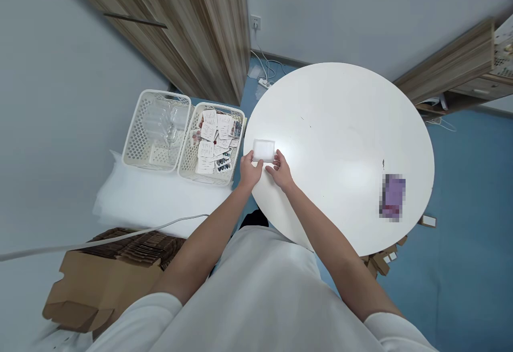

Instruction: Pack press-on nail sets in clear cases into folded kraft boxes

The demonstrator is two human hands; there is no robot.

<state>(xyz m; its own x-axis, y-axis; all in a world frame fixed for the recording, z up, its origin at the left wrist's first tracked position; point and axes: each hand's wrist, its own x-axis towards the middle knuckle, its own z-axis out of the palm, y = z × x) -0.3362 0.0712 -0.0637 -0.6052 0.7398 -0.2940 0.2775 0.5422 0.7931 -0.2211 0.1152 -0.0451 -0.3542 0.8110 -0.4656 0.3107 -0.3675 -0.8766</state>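
White foam-wrapped packet (264,150), as best I can judge its covering, sits between the person's two hands over the left edge of the round white table (332,127); from where I stand I cannot tell whether it rests on the tabletop or is lifted slightly. The left hand (250,171) has it in a narrow pinch, thumb along the near edge and fingers at the side, while the right hand (281,171) is loosely spread, its fingertips at the opposite edge and its thumb apart; I cannot tell whether those fingertips touch. As for progress, this one piece looks squared up and mostly covered, and it is the only such packet I see on the table. Plenty seems left: the right-hand basket (186,149) holds a heap of loose cards (206,149), the left-hand basket (132,138) holds clear plastic pieces (160,119), and below them lie white foam sheets (160,197) and brown cardboard (108,277). Many cards carry lines of dark print, too small to read, and some show rows of dark, nail-shaped ovals. I make out no brand anywhere: white labels (429,221) on cartons by the table look blank from here, and the purple item (393,197) is pixelated beyond reading
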